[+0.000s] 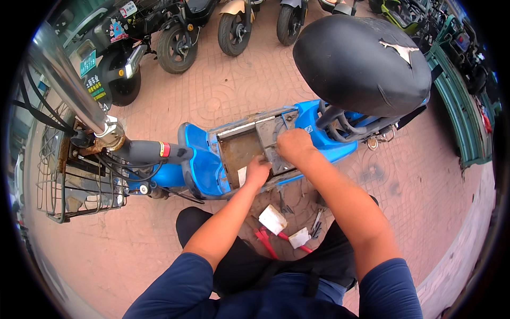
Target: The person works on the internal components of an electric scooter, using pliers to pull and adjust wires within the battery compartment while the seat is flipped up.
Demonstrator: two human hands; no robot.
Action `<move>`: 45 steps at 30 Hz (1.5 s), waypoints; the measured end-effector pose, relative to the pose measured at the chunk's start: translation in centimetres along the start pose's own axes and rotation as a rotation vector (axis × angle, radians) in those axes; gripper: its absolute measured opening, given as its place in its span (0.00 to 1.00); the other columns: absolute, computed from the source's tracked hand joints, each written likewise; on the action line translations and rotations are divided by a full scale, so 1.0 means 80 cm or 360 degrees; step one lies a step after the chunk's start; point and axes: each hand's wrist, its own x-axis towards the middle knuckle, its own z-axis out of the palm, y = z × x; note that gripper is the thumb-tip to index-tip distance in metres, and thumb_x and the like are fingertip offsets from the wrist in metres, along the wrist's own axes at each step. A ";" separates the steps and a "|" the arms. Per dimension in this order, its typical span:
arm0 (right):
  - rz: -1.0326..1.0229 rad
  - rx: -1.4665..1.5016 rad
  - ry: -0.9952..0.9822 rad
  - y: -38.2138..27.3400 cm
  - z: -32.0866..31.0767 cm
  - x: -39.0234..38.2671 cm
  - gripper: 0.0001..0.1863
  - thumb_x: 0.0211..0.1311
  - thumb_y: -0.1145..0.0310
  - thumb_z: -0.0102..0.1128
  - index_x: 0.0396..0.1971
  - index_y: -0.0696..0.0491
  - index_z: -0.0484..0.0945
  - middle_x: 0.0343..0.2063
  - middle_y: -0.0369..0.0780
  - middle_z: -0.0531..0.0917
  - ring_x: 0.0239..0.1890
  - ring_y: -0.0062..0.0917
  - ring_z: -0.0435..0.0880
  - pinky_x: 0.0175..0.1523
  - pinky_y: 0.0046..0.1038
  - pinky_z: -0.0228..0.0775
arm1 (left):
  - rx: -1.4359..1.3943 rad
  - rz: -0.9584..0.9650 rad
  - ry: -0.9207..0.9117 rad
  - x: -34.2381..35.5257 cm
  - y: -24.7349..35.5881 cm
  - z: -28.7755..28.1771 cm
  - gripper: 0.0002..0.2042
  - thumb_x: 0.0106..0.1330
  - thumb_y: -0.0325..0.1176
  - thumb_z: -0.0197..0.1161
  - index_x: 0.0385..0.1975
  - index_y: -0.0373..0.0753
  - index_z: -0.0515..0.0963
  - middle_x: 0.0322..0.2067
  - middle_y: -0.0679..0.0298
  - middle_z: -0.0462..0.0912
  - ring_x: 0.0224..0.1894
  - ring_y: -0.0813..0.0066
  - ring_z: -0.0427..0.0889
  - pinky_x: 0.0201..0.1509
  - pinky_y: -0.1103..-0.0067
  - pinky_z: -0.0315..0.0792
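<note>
A blue electric scooter [197,138] stands across the view in front of me, its footboard uncovered over an open compartment. The left part of that bay shows a dirty brown floor [239,150]; dusty grey blocks [270,130] fill the right part, towards the seat. My left hand [257,171] is closed at the near side of the bay, beside the blocks' left edge. Over the blocks, next to the blue seat housing, my right hand [295,145] is curled into a fist. Its fingertips face away, so what either hand grips is hidden.
The torn black seat [361,66] rises at right; a wire basket [79,178] hangs at left. Red-handled cutters [264,242], a white block [272,219] and small tools [317,223] lie between my knees. Parked scooters [234,32] line the back; a green bench [461,103] stands right.
</note>
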 end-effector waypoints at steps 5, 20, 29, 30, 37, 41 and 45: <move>-0.0155 -0.0200 -0.0241 -0.014 -0.043 0.060 0.12 0.54 0.66 0.75 0.39 0.51 0.92 0.41 0.43 0.92 0.47 0.39 0.92 0.47 0.41 0.84 | 0.0075 -0.0005 -0.0073 -0.016 0.020 0.000 0.25 0.64 0.28 0.68 0.62 0.27 0.75 0.51 0.53 0.87 0.52 0.65 0.85 0.57 0.71 0.76; -0.0532 -0.0421 -0.0421 0.011 -0.062 0.115 0.20 0.47 0.50 0.82 0.36 0.47 0.92 0.38 0.39 0.91 0.45 0.36 0.91 0.48 0.43 0.83 | 0.0073 0.0167 0.0010 -0.018 0.027 0.011 0.32 0.63 0.23 0.68 0.69 0.31 0.67 0.60 0.51 0.81 0.63 0.61 0.80 0.68 0.68 0.72; -0.0060 -0.0022 0.0064 0.032 -0.003 -0.055 0.12 0.60 0.57 0.69 0.32 0.49 0.91 0.34 0.41 0.91 0.40 0.39 0.92 0.42 0.39 0.83 | 0.0007 0.0197 0.0026 -0.014 0.025 0.003 0.32 0.62 0.19 0.68 0.69 0.32 0.67 0.61 0.52 0.80 0.65 0.61 0.78 0.69 0.67 0.72; -0.0058 -0.0068 0.0025 0.040 0.002 -0.070 0.15 0.60 0.53 0.69 0.31 0.50 0.91 0.33 0.42 0.91 0.38 0.39 0.92 0.41 0.39 0.83 | 0.0026 0.0221 0.0017 -0.013 0.024 0.007 0.32 0.62 0.19 0.68 0.69 0.32 0.67 0.61 0.52 0.80 0.65 0.62 0.78 0.69 0.68 0.72; -0.0147 -0.0231 -0.0068 0.043 0.021 -0.090 0.10 0.59 0.57 0.70 0.29 0.48 0.90 0.31 0.42 0.90 0.37 0.37 0.92 0.39 0.36 0.82 | -0.0074 0.0202 0.0027 -0.015 0.024 0.014 0.32 0.61 0.18 0.67 0.67 0.31 0.68 0.60 0.52 0.80 0.63 0.62 0.80 0.69 0.68 0.72; -0.0052 -0.0372 -0.0204 0.019 0.020 -0.084 0.06 0.60 0.67 0.67 0.33 0.47 0.91 0.37 0.39 0.92 0.42 0.34 0.93 0.40 0.35 0.83 | -0.0047 0.0298 0.0086 -0.008 0.011 0.013 0.31 0.59 0.21 0.69 0.65 0.33 0.71 0.59 0.51 0.82 0.63 0.60 0.81 0.67 0.68 0.74; 0.0035 -0.0219 -0.0038 0.008 0.047 -0.111 0.07 0.57 0.69 0.67 0.32 0.48 0.91 0.37 0.41 0.92 0.42 0.35 0.92 0.40 0.35 0.83 | -0.0049 0.0313 0.0155 -0.001 0.002 0.010 0.29 0.59 0.22 0.69 0.63 0.33 0.72 0.58 0.50 0.83 0.61 0.59 0.83 0.68 0.68 0.74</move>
